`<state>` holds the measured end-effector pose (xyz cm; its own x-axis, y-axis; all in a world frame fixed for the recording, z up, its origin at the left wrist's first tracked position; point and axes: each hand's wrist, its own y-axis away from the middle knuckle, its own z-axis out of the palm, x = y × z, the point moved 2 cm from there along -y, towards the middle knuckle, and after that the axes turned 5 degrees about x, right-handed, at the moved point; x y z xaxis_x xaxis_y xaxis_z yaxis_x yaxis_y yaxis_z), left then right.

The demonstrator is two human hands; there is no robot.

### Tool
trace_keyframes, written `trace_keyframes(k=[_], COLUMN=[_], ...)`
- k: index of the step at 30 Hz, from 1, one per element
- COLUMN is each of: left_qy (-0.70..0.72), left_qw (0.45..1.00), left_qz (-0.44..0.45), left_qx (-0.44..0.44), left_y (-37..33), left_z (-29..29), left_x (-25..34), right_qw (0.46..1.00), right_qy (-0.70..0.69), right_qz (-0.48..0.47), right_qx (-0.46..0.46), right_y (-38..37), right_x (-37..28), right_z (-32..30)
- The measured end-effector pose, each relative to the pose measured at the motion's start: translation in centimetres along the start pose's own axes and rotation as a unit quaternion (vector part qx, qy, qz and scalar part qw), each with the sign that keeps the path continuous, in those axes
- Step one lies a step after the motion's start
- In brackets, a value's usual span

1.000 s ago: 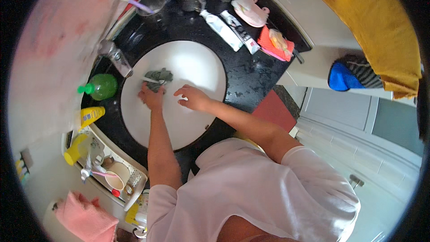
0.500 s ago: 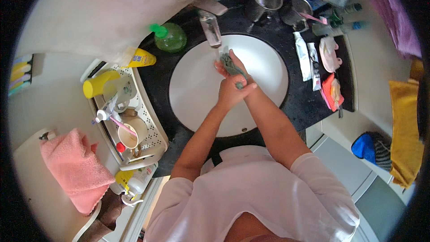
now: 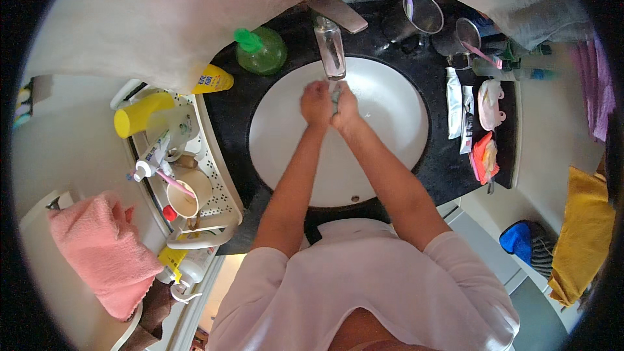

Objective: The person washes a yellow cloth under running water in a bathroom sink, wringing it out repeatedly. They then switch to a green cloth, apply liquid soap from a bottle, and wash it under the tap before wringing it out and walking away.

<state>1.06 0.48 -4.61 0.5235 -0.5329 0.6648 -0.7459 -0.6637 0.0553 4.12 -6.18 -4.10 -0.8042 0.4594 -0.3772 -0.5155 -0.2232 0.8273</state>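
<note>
Both my hands are together over the white basin (image 3: 286, 156), just below the spout of the tap (image 3: 331, 52). My left hand (image 3: 316, 104) is closed, its fingers curled beside the other hand. My right hand (image 3: 346, 105) is also closed, close against it. A small grey-green cloth (image 3: 336, 96) shows in the narrow gap between them; most of it is hidden inside my grip. The fingers are slightly blurred.
Behind the basin stand a green pump bottle (image 3: 261, 52) and a metal cup (image 3: 426, 14) with a toothbrush. Toothpaste tubes (image 3: 454, 104) and a pink soap dish (image 3: 491, 102) lie on the right. A perforated white rack (image 3: 218, 185) with cups and bottles borders the left.
My left hand has left my right wrist area and drawn up beside the right hand under the tap. The cloth, draped across the right palm before, is now bunched between both hands.
</note>
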Motion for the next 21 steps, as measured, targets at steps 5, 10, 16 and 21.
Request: trace_keyframes(k=[5, 10, 16, 21], left_qy=[0.041, 0.153, 0.068, -0.108], left_qw=[0.992, 0.988, 0.994, 0.991], left_qz=[0.05, -0.023, -0.082, -0.053], left_qx=[0.105, 0.024, 0.008, 0.065], left_y=[1.6, 2.7, 0.4, 2.7], left_z=[-0.4, -1.4, -6.4, -9.0], left_x=[2.6, 3.8, -2.4, -2.5], right_qw=[0.999, 0.998, 0.978, 0.959], right_qy=[-0.021, 0.042, 0.098, 0.118], right_qz=[0.016, 0.036, -0.17, -0.253], right_qx=[0.032, 0.03, -0.077, 0.042], right_y=[0.1, 0.1, 2.3, 5.2], right_x=[-0.5, -2.3, -6.1, -10.5], right_z=[0.8, -0.7, -1.8, -3.4])
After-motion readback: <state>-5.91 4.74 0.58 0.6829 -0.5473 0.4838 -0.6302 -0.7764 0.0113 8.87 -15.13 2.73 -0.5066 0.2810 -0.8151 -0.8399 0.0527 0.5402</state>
